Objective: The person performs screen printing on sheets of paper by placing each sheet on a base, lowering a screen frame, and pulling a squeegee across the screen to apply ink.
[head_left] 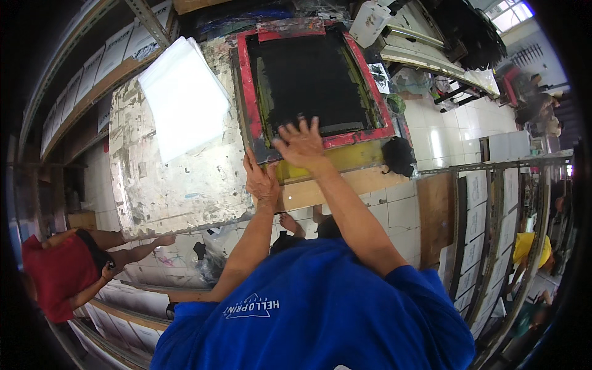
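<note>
A printing screen with a red frame (259, 92) and black mesh (311, 80) lies on a worn, paint-stained table (179, 179). My right hand (302, 145) rests on the near rail of the frame with its fingers spread. My left hand (262, 182) grips the near left corner of the frame at the table's edge. A yellowish wooden board (345, 157) sticks out under the frame's near side.
A stack of white sheets (185, 98) lies on the table left of the screen. A black rag (399, 155) sits by the frame's right corner. A person in a red shirt (58, 271) sits on the floor at left. Drying racks (493, 209) stand at right.
</note>
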Demonstrator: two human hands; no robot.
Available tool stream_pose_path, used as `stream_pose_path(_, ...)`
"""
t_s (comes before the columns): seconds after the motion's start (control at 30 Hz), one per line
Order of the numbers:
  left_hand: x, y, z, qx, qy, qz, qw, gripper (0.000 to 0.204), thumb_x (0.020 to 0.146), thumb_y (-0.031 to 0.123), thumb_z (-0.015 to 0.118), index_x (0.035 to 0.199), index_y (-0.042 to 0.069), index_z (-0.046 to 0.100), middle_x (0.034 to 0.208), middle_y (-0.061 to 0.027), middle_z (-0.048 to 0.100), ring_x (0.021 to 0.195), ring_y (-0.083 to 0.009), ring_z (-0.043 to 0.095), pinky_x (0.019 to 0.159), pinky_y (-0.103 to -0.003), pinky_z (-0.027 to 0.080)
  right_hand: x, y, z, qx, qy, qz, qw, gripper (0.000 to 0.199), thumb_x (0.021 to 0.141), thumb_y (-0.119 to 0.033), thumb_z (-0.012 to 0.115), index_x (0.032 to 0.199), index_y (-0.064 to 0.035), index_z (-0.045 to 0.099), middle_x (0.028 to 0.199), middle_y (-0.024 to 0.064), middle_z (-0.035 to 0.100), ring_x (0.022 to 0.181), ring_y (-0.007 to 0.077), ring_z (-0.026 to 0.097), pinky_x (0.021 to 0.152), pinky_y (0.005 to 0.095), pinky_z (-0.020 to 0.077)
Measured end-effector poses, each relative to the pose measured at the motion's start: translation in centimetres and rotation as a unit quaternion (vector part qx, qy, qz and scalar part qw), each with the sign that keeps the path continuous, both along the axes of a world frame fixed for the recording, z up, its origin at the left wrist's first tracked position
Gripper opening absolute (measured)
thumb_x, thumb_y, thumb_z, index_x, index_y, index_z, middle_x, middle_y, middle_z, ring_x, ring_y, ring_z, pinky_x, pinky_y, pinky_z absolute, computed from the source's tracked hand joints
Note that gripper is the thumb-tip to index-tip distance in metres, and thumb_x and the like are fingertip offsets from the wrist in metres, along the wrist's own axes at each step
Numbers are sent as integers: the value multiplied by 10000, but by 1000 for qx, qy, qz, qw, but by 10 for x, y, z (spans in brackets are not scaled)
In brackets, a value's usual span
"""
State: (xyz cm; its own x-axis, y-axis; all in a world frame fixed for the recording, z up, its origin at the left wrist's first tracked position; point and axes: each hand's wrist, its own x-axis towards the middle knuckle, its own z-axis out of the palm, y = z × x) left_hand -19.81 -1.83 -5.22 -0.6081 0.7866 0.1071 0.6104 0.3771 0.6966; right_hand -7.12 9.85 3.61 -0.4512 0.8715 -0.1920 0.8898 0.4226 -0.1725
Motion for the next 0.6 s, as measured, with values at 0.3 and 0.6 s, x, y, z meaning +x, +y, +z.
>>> stream_pose_path(0.3, 3, 3, 7, -43, -14, 14, 999, 902, 857, 354, 738, 1619, 203, 280, 1523, -148, 461, 1016, -408, 677, 792, -459, 556, 128, 60, -12, 41, -130, -105, 985, 741, 1042, -609, 248, 1523, -92, 473, 1564, 133, 475, 1510, 435, 282, 1242, 615, -4)
stream_pose_path(0.6, 3, 5, 1, 5, 13, 34, 999, 888, 882, 646, 615, 1585, 163, 365, 1470, -176, 508, 1045, -423, 675, 807, -475, 560, 97, 278, -37, 82, -163, -23, 983, 766, 1042, -618, 199, 1576, -99, 380, 1604, 142, 418, 1527, 406, 263, 1246, 613, 7)
